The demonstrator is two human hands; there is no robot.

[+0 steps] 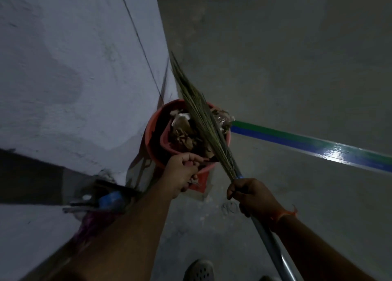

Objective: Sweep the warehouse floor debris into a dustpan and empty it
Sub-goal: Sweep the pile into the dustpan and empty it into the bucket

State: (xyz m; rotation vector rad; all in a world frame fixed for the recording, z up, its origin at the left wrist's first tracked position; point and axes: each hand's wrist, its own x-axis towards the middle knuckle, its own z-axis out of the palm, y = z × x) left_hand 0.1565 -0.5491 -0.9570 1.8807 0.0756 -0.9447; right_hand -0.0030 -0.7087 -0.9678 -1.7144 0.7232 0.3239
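A red bucket (152, 130) stands on the floor against a white wall. Over its mouth my left hand (183, 172) grips the handle of a red dustpan (164, 141), which is tipped into the bucket and holds brown leaves and paper scraps (183, 133). My right hand (251, 195) grips a grass broom (197, 108) where its bristles meet the metal handle (273, 249). The bristles lie across the dustpan and the bucket rim, pointing up and away from me.
The white wall (74, 68) fills the left. A blue and green stripe (307, 147) crosses the grey concrete floor (286, 57) on the right. Dark clutter with a blue item (111, 199) lies at the wall base left of the bucket. My shoe (199, 270) shows below.
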